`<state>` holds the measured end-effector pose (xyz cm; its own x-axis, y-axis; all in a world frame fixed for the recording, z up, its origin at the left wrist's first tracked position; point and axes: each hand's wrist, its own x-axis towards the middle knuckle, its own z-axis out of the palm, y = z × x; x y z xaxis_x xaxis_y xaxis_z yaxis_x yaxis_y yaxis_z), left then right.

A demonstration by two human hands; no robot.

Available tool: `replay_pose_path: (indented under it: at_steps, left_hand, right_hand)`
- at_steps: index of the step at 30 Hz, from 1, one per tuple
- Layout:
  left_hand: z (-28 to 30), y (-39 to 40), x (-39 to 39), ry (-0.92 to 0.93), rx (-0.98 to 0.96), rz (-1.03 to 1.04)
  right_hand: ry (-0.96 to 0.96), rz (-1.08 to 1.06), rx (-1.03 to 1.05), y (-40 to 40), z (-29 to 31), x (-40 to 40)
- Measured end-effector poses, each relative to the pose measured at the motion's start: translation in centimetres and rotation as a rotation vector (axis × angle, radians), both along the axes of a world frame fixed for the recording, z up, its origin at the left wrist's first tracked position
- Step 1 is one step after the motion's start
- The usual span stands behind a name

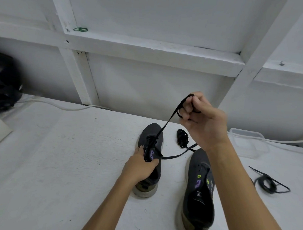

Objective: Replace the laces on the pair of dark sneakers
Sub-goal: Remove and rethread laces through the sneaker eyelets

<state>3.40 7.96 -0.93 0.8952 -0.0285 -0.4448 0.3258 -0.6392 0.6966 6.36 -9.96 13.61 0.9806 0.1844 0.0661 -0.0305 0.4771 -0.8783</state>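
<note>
Item: two dark grey sneakers on a white desk (60, 146), toes pointing away from the wearer of the camera. Left sneaker (150, 159): stands upright near the desk's middle, pale sole, purple eyelet loops at the tongue, partly laced with a black lace (171, 115). Left hand (139, 167): its grip closed around the tongue and collar of that sneaker, thumb on the right side, fingers on the left. Right hand (203, 120): raised above the desk, well clear of both shoes, its grip curled shut on the black lace, which is wound in loops round the fingers; from there the lace runs taut down to the upper eyelets of the left sneaker. The lace's other end trails from the same sneaker to the right across the desk, passing between the two shoes. Right sneaker (198, 190): nearer the camera, unlaced, with purple and yellow-green eyelet loops, partly crossed by the right forearm. Loose items: one coiled black lace (182, 137) lying just beyond the right sneaker; a second coiled black lace (269, 183) at the far right of the desk. Further items: clear plastic container (249, 142) by the wall; white cable (61, 106) along the desk's rear edge; green rubber bands (80, 29) on a white ledge above.
</note>
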Motion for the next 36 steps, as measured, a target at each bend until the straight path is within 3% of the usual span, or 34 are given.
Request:
replay_pose_path:
  at_steps: [3, 7, 9, 13, 16, 18, 20, 25, 30, 33, 36]
  left_hand:
    - [-0.1, 0.0, 0.1, -0.006, -0.007, 0.005]
    - [-0.1, 0.0, 0.2, -0.03, -0.007, 0.04]
    - [0.4, -0.1, 0.3, -0.156, 0.019, 0.059]
    - [2.3, -0.5, 1.5, -0.574, 0.044, 0.108]
    - [3.2, 1.0, 2.9, -0.562, -0.181, 0.407]
    - [3.0, 3.5, 3.8, -0.537, -0.194, 0.587]
    - [2.0, 6.4, 4.3, -0.49, -0.142, 0.706]
    - [-1.6, 11.3, 3.2, -0.292, 0.115, 0.732]
    - [-2.2, 10.0, 2.1, -0.371, 0.323, 0.506]
    - [-0.8, 7.7, 2.3, -0.602, 0.185, 0.307]
    - [1.3, 5.2, 2.5, -0.685, -0.047, -0.063]
  right_hand:
    - [-0.008, -0.043, 0.076, 0.2, 0.2, -0.2]
    - [-0.055, -0.012, -0.07, 0.5, 0.3, -0.1]
    - [-0.127, 0.025, -0.264, 0.6, 0.5, 0.2]
    - [-0.283, 0.111, -0.552, 1.4, 0.7, 0.4]
    - [-0.253, 0.066, -0.939, 1.3, -0.4, 1.0]
    - [-0.206, 0.03, -1.329, 1.0, -2.3, 1.4]
    - [-0.116, 0.027, -1.533, 0.7, -4.6, 1.2]
    - [0.094, 0.23, -1.643, 0.6, -10.1, 0.6]
    - [-0.002, 0.255, -1.632, 1.2, -11.8, 0.3]
    - [0.024, 0.244, -1.422, 1.0, -10.9, 0.6]
    - [0.002, 0.179, -1.178, 0.9, -8.8, 0.8]
